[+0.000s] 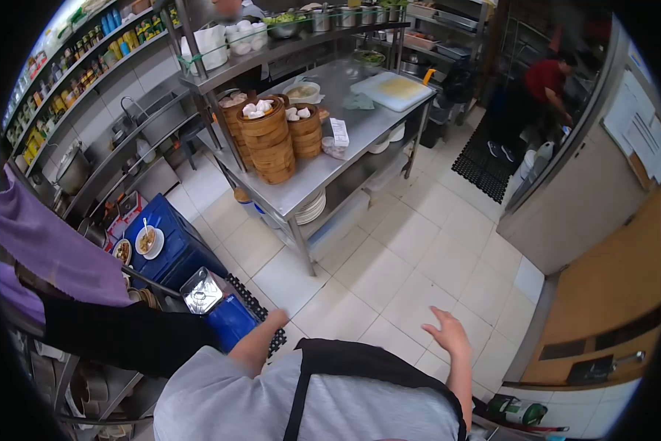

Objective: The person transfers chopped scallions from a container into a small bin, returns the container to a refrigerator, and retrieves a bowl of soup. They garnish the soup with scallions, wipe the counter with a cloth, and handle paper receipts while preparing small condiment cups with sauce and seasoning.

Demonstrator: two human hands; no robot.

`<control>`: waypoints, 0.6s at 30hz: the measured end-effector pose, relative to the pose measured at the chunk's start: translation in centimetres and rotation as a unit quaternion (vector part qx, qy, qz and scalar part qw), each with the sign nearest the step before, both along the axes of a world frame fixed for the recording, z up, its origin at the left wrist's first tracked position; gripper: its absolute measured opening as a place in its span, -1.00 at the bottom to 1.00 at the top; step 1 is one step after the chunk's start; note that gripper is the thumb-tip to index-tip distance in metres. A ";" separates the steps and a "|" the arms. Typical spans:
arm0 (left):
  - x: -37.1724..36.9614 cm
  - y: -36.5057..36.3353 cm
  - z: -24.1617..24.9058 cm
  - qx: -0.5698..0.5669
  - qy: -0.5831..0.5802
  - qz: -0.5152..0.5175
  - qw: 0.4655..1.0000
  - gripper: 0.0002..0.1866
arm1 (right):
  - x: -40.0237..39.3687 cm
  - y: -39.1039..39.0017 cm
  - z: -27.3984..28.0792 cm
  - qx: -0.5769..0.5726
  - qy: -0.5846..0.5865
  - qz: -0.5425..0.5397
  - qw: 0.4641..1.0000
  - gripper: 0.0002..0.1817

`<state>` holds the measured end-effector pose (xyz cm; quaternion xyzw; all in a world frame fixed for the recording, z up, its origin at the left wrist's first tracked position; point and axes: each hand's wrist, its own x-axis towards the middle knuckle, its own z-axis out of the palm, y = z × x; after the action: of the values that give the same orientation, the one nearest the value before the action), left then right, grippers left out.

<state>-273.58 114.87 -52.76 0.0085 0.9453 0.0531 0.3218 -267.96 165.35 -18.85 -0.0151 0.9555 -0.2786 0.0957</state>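
My right hand (448, 332) is in mid-air over the tiled floor, its fingers apart and nothing in it. My left hand (274, 320) hangs beside the blue bin (231, 322) and the black rubber mat (251, 298); its fingers are blurred and turned away, so its grip cannot be made out. A shiny metal pan (201, 291) sits by that bin, left of my left hand. Ahead stands a steel table (272, 197) with stacked bamboo steamers (273, 151), the top ones holding white buns (258, 109).
A white cutting board (393, 91) lies on the table. Plates (312, 209) are stacked on its lower shelf. A blue chest (187, 250) carries bowls of food (149, 242). At the back right, a person in a red shirt (540, 79) bends over. A brown door (599, 287) stands at right.
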 end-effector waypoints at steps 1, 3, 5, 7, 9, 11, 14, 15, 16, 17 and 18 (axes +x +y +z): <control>-4.7 3.7 0.9 0.079 0.077 -0.032 0.993 -0.72 | -1.1 2.1 -1.0 0.007 -0.009 -0.032 0.999 -0.36; -12.9 12.3 7.4 0.176 0.104 -0.005 0.979 -0.70 | -3.2 5.4 -1.1 0.020 -0.037 -0.067 0.997 -0.35; -18.7 19.3 12.3 0.284 0.142 -0.026 0.948 -0.70 | -6.9 8.8 -1.8 0.036 -0.058 -0.101 0.993 -0.35; -22.5 25.1 18.0 0.329 0.134 -0.073 0.932 -0.74 | -10.4 11.9 -3.2 0.020 -0.058 -0.111 0.992 -0.34; -24.9 29.0 20.2 0.367 0.160 -0.105 0.911 -0.73 | -15.5 13.1 -2.8 0.030 -0.056 -0.080 0.995 -0.35; -27.2 31.0 22.5 0.398 0.190 -0.134 0.887 -0.72 | -21.3 13.3 -2.0 0.036 -0.051 -0.044 0.997 -0.35; -30.5 32.9 25.9 0.410 0.118 -0.086 0.900 -0.72 | -30.1 12.3 -1.2 -0.003 -0.022 0.057 0.998 -0.38; -31.8 32.5 27.3 0.427 0.129 -0.072 0.892 -0.72 | -32.9 11.7 -0.9 0.022 -0.010 0.110 0.994 -0.38; -33.3 31.7 28.7 0.443 0.142 -0.058 0.883 -0.72 | -35.8 10.8 -0.5 0.045 0.004 0.163 0.986 -0.39; -34.8 30.9 30.1 0.468 0.143 -0.018 0.872 -0.72 | -38.5 9.7 0.1 0.046 0.000 0.176 0.983 -0.39; -36.2 29.9 31.5 0.492 0.146 0.021 0.858 -0.73 | -41.1 8.4 0.8 0.014 0.023 0.223 0.974 -0.42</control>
<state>-309.77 144.72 -21.23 0.1536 0.8323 0.5157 0.1332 -309.04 173.80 -18.09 -0.2331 0.9338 -0.2361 0.1337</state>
